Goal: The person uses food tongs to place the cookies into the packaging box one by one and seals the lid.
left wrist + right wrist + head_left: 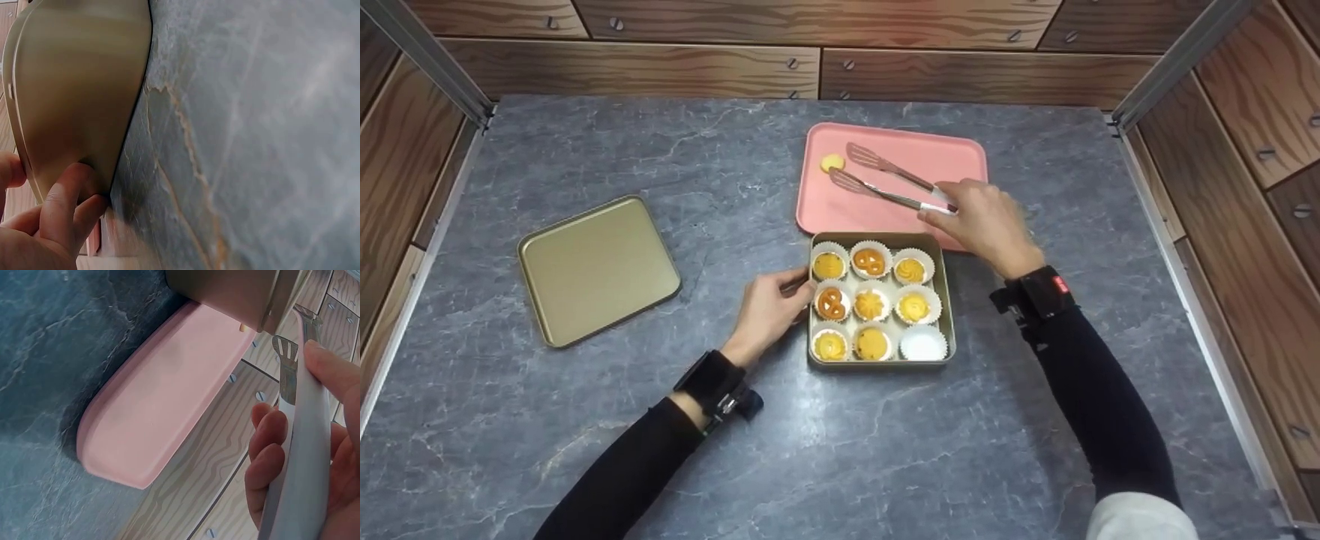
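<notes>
My right hand (pixel 986 221) holds a pair of tongs (pixel 898 196) with slotted metal ends and pale handles (pixel 310 455). The tongs' two ends stand apart over the pink tray (pixel 960 154), close to a round yellow cookie (pixel 832 163). A square gold tin (pixel 950 300) stands just in front of the tray. Inside it are rows of white paper cups with cookies, some pretzel-shaped, while the front right paper cup (pixel 923 343) holds no cookie. My left hand (pixel 771 306) grips the tin's left side, its fingers (pixel 59 208) against the outer wall and the thumb at the rim.
At the left, a gold lid (pixel 600 270) lies flat on the grey marbled table (pixel 720 457). Wood-patterned panels (pixel 697 67) border the table at the back and both sides, with metal posts (pixel 1177 64) at the back corners.
</notes>
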Demonstrator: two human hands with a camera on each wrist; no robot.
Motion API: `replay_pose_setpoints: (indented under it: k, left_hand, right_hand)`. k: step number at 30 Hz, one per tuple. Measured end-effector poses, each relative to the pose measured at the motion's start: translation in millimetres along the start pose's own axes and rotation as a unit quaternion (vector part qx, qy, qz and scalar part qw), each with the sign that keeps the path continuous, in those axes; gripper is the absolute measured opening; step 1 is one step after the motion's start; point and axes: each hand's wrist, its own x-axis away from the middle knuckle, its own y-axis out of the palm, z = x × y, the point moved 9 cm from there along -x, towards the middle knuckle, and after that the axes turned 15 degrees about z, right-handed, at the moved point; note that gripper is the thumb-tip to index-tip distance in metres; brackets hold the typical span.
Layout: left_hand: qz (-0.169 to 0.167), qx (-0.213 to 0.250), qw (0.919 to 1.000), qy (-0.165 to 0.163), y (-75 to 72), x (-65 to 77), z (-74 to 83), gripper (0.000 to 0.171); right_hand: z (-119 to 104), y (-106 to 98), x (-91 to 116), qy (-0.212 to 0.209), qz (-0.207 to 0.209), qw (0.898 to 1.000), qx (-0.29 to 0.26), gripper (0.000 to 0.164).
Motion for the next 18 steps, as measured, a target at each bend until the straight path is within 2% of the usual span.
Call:
replay_pose_setpoints:
  k: [11,18]
  left_hand:
    - [0.004,-0.001,0.9999,0.011,-1.8,-0.2,1.2,0.042]
    - [0.001,-0.004,1.0,0.0,-0.9,-0.6,-1.6,0.043]
  right_hand:
    - [-2,21,-22,0.012,-0.026,1.0,0.008,0.033]
    - [-2,31,-28,0.033,-0.033,0.999,0.007,0.032]
